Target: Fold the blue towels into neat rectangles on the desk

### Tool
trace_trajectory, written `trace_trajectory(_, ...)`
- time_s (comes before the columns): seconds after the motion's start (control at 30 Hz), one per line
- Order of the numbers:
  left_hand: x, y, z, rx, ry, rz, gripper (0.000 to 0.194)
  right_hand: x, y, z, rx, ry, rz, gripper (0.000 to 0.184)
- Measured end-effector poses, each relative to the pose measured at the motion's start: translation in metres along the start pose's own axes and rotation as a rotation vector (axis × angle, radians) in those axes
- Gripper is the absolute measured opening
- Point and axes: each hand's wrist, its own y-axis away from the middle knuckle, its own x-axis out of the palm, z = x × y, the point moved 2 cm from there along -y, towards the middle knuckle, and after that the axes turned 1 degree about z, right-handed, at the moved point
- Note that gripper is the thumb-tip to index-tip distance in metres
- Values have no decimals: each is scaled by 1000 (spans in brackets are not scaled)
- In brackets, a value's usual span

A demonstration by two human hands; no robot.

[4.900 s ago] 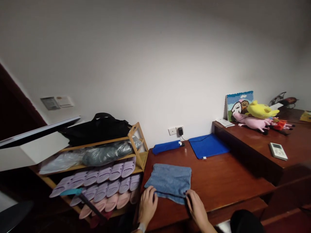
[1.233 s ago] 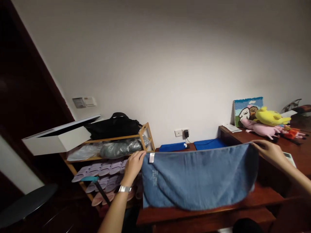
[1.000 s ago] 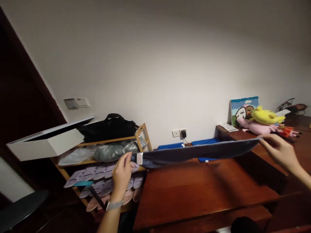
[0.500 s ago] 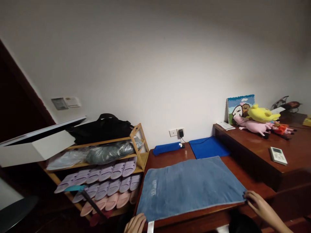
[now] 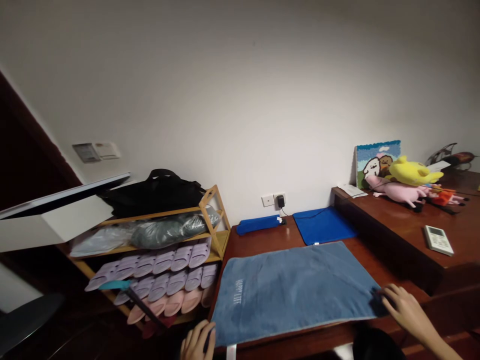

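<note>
The blue-grey rectangular fabric towel (image 5: 300, 290) lies flat on the brown wooden worktop (image 5: 258, 246), long axis nine-to-three o'clock. Left hand (image 5: 197, 344) sits at its seven-o'clock corner, right hand (image 5: 405, 307) at its four-o'clock; whether either grip is closed, I cannot tell.

"What colour is the towel (image 5: 300, 290) at five o'clock?"
"Dusty blue, with pale lettering. The flat cloth (image 5: 322, 225) at four is vivid royal blue."
"And at three?"
"A yellow plush (image 5: 410, 171) over a pink one (image 5: 397, 191), beside a picture (image 5: 375, 160) with white and brown figures against blue."
"Eight?"
"Lilac slippers (image 5: 163, 261) above salmon-pink ones (image 5: 174, 303)."
</note>
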Motion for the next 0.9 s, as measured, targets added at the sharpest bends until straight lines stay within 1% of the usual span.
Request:
trace_trajectory(0.03, 5, -14, -1, -1, 6, -4, 34, 3, -16, 9, 11, -12, 5, 47)
trace_trajectory(0.1, 19, -49, -7, 14, 35, 32, 34, 12, -52, 30, 20, -39, 41, 51)
trace_trajectory(0.2, 48, -103, -18, 27, 66, 146, 37, 36, -109, 60, 40, -59, 144, 58)
trace_trajectory(0.27, 70, -133, -22, 10, 58, 217, 40, 54, -140, 71, 64, -46, 221, 63)
trace_trajectory(0.33, 90, -153, -21, -13, 32, 282, 43, 72, -163, 74, 80, -19, 291, 66)
trace_trajectory(0.37, 98, -159, -19, -26, 16, 315, 46, 80, -169, 73, 88, -4, 325, 67)
trace_trajectory(0.43, 114, -164, -12, -54, -14, 370, 51, 97, -173, 66, 116, 27, 382, 68)
trace_trajectory(0.47, 120, -164, -8, -69, -25, 388, 53, 104, -171, 60, 140, 43, 397, 69)
trace_trajectory(0.53, 128, -160, 0, -88, -38, 404, 55, 114, -163, 47, 193, 79, 386, 69)
trace_trajectory(0.63, 132, -154, 5, -81, -59, 402, 55, 113, -151, 33, 256, 126, 342, 68)
trace_trajectory(0.7, 130, -157, 4, -80, -92, 401, 53, 104, -152, 35, 287, 144, 331, 67)
trace_trajectory(0.73, 128, -160, 2, -84, -110, 397, 52, 99, -157, 41, 288, 147, 324, 66)
trace_trajectory(0.8, 127, -168, 0, -82, -141, 372, 50, 92, -170, 63, 233, 131, 300, 64)
trace_trajectory(0.83, 128, -171, -1, -73, -149, 353, 50, 92, -178, 79, 177, 113, 286, 64)
trace_trajectory(0.9, 132, -175, 1, -48, -150, 330, 51, 99, -190, 116, 44, 60, 274, 61)
